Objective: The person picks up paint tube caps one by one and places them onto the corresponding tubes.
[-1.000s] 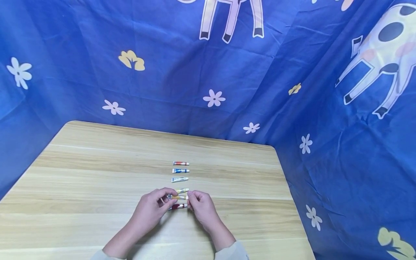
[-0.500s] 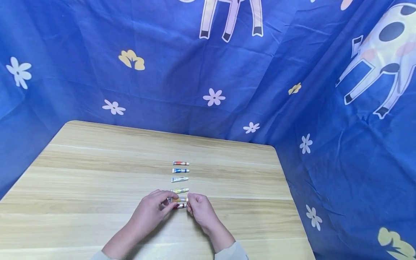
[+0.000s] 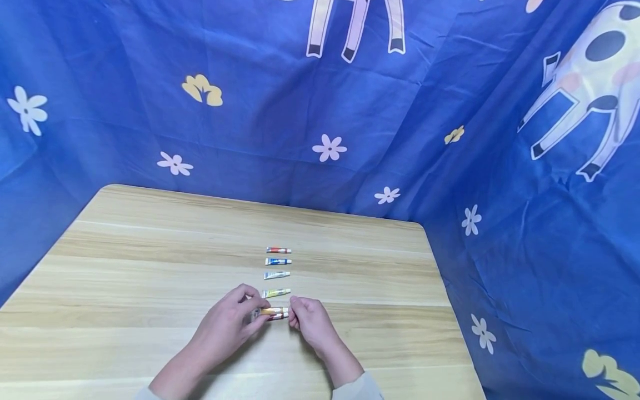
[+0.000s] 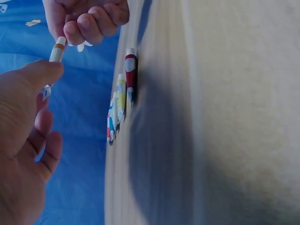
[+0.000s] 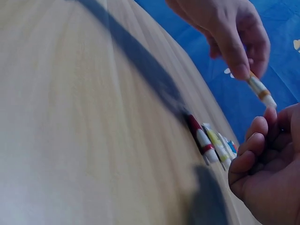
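Observation:
Thumb and fingers of my left hand point(image 3: 225, 322) pinch a small orange-ochre paint tube point(image 3: 271, 311) by its tail end. The tube is held above the table, its white cap point(image 5: 268, 99) pointing at my right hand point(image 3: 311, 323). My right fingers are curled, and the fingertips pinch the cap's end; part of that contact is hidden. Under the held tube, in the head view, lies a dark red paint tube point(image 4: 131, 70), partly covered. Just beyond are a yellow paint tube point(image 3: 276, 293), a whitish one point(image 3: 276, 275), a blue one point(image 3: 278, 261) and a red one point(image 3: 278, 250).
The lying tubes form a column on the wood-grain table point(image 3: 150, 266), caps to the right. Blue printed cloth point(image 3: 260, 122) hangs behind the table and along its sides. The table's far edge runs along the cloth.
The orange-ochre tube has come slightly nearer to me and now overlaps the dark red one in the head view. More of the yellow tube shows. My right hand stays at the cap.

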The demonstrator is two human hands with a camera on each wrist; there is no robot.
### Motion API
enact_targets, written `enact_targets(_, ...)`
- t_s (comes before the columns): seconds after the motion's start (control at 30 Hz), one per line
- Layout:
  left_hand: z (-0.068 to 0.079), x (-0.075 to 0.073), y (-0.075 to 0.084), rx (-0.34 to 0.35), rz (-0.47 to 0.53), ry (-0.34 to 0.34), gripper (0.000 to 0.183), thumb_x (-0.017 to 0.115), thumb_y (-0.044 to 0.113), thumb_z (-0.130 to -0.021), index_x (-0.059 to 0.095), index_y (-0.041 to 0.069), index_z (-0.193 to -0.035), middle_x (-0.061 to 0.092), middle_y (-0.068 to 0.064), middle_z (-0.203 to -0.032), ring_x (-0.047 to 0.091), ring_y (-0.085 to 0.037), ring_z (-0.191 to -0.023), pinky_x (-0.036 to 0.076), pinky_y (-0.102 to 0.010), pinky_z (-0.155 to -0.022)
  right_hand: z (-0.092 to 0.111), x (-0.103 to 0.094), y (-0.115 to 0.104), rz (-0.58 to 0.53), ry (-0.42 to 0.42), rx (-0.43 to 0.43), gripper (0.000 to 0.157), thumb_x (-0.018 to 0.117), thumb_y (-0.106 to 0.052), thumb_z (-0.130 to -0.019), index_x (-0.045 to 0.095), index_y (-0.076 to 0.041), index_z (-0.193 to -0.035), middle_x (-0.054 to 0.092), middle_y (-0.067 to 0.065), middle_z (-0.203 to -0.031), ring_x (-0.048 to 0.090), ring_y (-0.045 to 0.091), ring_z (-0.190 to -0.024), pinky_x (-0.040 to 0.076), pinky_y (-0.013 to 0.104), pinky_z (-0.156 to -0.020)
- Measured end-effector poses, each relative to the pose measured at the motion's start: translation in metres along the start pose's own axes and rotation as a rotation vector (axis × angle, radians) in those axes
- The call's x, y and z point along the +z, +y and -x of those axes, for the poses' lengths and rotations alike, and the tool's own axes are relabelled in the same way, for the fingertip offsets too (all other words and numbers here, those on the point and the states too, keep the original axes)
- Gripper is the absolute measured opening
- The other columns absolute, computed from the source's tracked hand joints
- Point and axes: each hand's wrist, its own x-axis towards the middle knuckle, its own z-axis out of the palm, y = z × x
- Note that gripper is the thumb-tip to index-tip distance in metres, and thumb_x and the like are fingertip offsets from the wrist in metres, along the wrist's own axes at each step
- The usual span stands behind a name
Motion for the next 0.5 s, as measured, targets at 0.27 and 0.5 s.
enact_targets(0.27, 0.010, 0.002, 0.004, -0.067, -0.047, -0.129, 0.027, 0.095, 0.032, -0.080, 0.082, 0.027, -0.103, 0.072, 0.015, -0.097, 0.056, -0.002, -0.087, 0.051, -0.026, -0.076, -0.007, -0.019, -0.003, -0.028, 0.039, -0.016, 0.043, 0.052, -0.026, -0.115, 0.063, 0.004, -0.086, 0.059, -0.003, -0.077, 0.053, 0.013, -0.074, 0.048, 0.019, -0.069)
enact_targets(0.5, 0.017, 0.008, 0.008, -0.120, -0.067, -0.258, 0.023, 0.091, 0.040, -0.083, 0.081, 0.030, -0.101, 0.073, 0.019, -0.098, 0.057, -0.001, -0.091, 0.040, -0.028, -0.080, -0.009, -0.024, -0.002, -0.045, 0.053, -0.009, 0.040, 0.052, -0.024, -0.114, 0.063, 0.004, -0.088, 0.060, -0.002, -0.078, 0.053, 0.013, -0.075, 0.048, 0.020, -0.071)
